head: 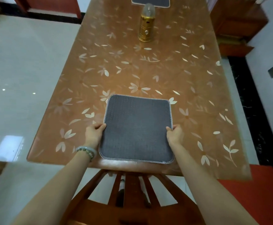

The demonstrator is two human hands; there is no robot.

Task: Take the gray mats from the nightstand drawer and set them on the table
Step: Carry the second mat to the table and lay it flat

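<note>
A square gray mat [137, 129] with a pale stitched border lies flat at the near end of the long table [148, 70]. My left hand [94, 133] pinches the mat's left edge, and a green bead bracelet shows on that wrist. On the opposite side, my right hand [174, 134] grips the right edge. A second gray mat [150, 1] lies at the table's far end, cut off by the top of the frame.
A gold bottle-shaped object with a clear dome [146, 23] stands upright on the table's far half. A wooden chair back [129, 192] sits below me against the near table edge. A wooden cabinet [236, 21] stands at the right wall. Glossy white floor lies to the left.
</note>
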